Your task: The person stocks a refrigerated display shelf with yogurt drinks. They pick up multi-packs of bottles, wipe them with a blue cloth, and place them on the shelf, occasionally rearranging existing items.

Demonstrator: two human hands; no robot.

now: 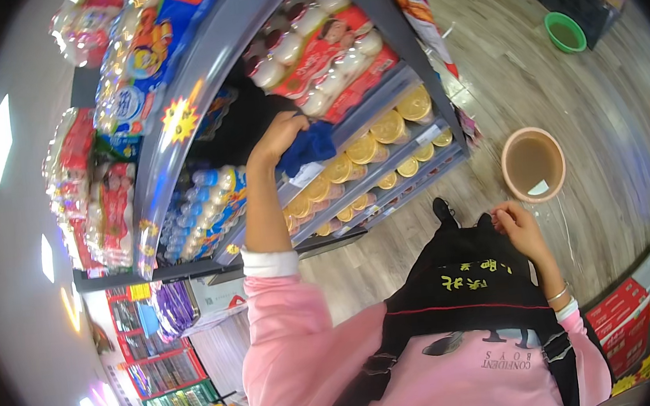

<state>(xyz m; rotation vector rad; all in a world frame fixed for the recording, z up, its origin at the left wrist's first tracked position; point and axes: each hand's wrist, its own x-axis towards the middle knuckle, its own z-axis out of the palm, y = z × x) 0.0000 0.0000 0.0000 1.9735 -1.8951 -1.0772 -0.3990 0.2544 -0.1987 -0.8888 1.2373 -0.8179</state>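
At the upper centre of the frame, a dark gap in the grey metal shelf leaves room beside the left hand and its crumpled dark-blue cloth. White plastic bottles in red wrap wall it off at upper right; small blue-capped bottles crowd its lower left. Rightward, the right hand has room over the grey-brown wood-plank floor, though a round beige water-filled bucket stands just above it in the frame.

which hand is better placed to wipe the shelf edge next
Left, most likely: the left hand holds the blue cloth by the shelf edge, while the right hand is beside the black apron, away from that edge, with no cloth visible in it.
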